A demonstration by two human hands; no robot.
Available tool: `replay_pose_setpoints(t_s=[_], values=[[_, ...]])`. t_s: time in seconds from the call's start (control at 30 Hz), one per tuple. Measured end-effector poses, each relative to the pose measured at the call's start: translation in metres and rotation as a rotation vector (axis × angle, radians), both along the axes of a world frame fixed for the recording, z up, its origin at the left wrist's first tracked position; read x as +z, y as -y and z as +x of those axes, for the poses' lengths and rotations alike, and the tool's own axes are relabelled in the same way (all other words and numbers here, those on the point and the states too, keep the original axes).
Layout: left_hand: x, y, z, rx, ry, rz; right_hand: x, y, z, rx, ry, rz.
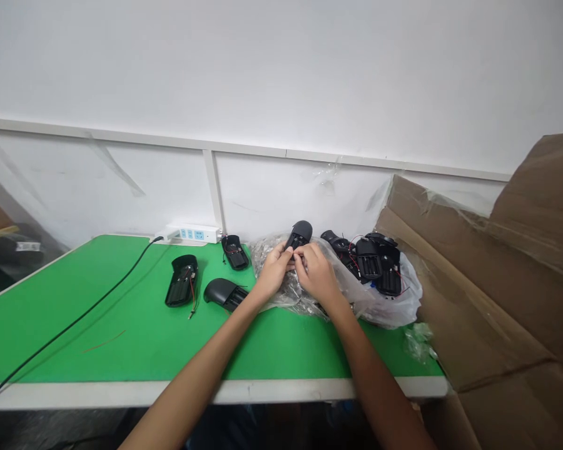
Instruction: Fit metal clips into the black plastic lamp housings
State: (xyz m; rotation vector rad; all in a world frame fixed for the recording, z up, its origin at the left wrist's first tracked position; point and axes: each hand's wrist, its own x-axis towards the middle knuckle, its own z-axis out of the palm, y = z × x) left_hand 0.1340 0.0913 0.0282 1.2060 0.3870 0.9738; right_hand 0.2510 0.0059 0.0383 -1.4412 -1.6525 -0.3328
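My left hand [274, 270] is closed around a black plastic battery housing [301, 232] with a rounded top end, held up over a clear plastic bag. At the housing's lower edge, the fingers of my right hand [315, 269] are pinched together; what is between them is too small to make out. Under both hands lies the clear plastic bag [291, 294] with small parts inside. Left of it on the table are three similar pieces: a black housing with a red wire [181, 289], a smaller black housing [236, 255] and a curved black housing [223, 291], partly behind my left forearm.
Several black housings with wires [370, 259] are piled on a white plastic bag [398, 315] at right. A large cardboard box [460, 312] borders the green table [136, 350]. A power strip [192, 234] sits by the wall, its black cable [94, 305] crossing the table's left side.
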Motion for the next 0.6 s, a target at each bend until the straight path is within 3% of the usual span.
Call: replay_pose_setpoints(t_s=[0.6], values=[[0.0071,0.0009,-0.0018,0.097,-0.044,-0.009,0.0012,0.0014,0.0016,0.067,-0.016,-0.002]])
